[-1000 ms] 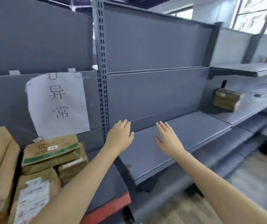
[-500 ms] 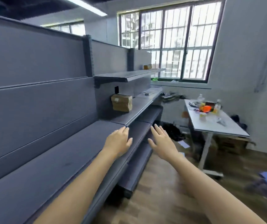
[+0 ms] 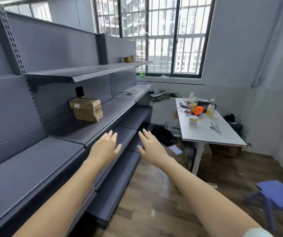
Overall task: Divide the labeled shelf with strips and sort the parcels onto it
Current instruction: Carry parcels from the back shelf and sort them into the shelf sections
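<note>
Grey shelf, left hand, right hand outstretched

parcels on shelf (left), table right

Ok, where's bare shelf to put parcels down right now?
The grey shelf under the left hand is bare up to the brown parcels, and again beyond them. Both hands, right hand included, hold nothing. The white table is crowded at its far end.

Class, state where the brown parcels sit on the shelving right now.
In the head view, the brown parcels sit stacked left of centre on the middle shelf, against the back panel, under the upper shelf.
</note>
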A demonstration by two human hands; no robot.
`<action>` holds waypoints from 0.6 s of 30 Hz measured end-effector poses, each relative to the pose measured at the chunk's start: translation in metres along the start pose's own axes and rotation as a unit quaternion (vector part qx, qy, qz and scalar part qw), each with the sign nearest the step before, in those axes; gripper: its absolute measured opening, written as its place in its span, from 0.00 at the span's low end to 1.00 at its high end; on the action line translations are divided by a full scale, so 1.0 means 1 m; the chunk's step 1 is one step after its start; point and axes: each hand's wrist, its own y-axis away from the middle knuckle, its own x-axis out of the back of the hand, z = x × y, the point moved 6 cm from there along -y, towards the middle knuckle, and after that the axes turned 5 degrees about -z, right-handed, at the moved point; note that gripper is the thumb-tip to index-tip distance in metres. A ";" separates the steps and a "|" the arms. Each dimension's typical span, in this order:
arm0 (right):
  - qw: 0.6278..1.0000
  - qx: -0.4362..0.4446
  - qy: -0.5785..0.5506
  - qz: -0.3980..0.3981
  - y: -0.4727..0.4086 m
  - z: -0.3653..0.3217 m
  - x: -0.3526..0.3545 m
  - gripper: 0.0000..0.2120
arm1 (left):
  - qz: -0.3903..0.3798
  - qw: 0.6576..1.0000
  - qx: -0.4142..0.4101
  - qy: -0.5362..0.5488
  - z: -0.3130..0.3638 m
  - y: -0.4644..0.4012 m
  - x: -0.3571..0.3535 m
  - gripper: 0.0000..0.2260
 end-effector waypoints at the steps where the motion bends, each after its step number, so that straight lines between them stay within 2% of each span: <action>1: 1.000 0.006 -0.002 -0.007 -0.020 0.011 -0.006 0.28 | -0.004 1.000 0.009 -0.002 -0.005 -0.019 -0.007 0.26; 6: 0.999 0.036 -0.003 -0.016 -0.145 0.065 -0.021 0.28 | 0.008 0.999 0.045 0.001 -0.032 -0.145 -0.028 0.26; 11: 0.996 0.084 0.017 -0.009 -0.279 0.103 -0.003 0.28 | 0.039 0.997 0.073 -0.004 -0.054 -0.275 -0.021 0.26; 18: 0.987 0.153 -0.014 -0.042 -0.426 0.139 -0.028 0.28 | 0.051 0.987 0.153 -0.013 -0.098 -0.385 -0.023 0.25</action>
